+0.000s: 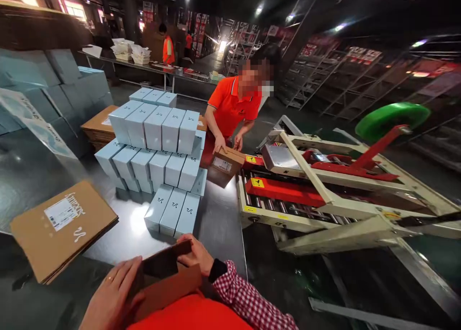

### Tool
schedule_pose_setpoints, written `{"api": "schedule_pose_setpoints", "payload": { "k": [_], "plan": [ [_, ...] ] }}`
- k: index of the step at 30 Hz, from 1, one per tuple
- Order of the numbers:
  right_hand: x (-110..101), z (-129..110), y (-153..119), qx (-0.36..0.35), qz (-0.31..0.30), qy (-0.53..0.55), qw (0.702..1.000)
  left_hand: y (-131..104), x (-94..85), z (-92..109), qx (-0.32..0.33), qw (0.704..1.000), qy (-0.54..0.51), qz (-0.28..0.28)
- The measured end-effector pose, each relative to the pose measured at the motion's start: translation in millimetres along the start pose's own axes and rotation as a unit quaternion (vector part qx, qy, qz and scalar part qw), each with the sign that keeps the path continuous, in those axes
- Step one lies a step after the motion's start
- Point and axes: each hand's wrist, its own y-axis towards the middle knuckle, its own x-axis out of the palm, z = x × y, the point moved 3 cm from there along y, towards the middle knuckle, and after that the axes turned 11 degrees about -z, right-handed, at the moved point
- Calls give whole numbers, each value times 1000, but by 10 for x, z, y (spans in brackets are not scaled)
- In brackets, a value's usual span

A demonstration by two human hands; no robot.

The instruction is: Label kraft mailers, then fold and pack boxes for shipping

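Observation:
Close to my body, an unfolded brown cardboard box [169,287] is held between both hands, its flaps standing up. My left hand [111,291] wraps around its left side, fingers along the edge. On the far right side, my right hand [196,255] grips a flap, thumb and fingers closed on it. Just beyond the box stand several pale blue boxes [175,210] in stacked rows on the metal table [219,219]. To the left lies a pile of flat cardboard boxes [65,224] with a white label on top.
Across the table a co-worker [234,104] in an orange shirt holds a labelled carton [225,164] at the mouth of a roller carton sealer [288,190] with a green tape roll [392,121]. More blue boxes [54,80] are piled at left. Another flat cardboard stack [97,128] sits behind.

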Motion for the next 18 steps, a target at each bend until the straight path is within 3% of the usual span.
{"api": "schedule_pose_setpoints", "payload": {
  "k": [3,5,7,8,11,15,18],
  "plan": [
    [9,-5,-88,-67,46,14,997,-144,14,9,121,992,41,-9],
    [-23,44,-119,-59,23,66,996,-200,-27,-6,137,988,66,-32],
    [-136,106,-81,-8,11,139,990,-209,-34,-7,133,987,59,-63],
    [-221,129,-25,24,33,157,987,-200,-13,2,125,989,43,-72],
    [-436,147,268,153,158,54,974,-164,157,66,106,989,-38,-91],
    [-367,161,618,263,180,-72,945,-255,318,56,108,985,-119,-58],
    [-377,327,450,294,244,-53,923,-511,179,-190,95,982,-153,-49]
  ]
}}
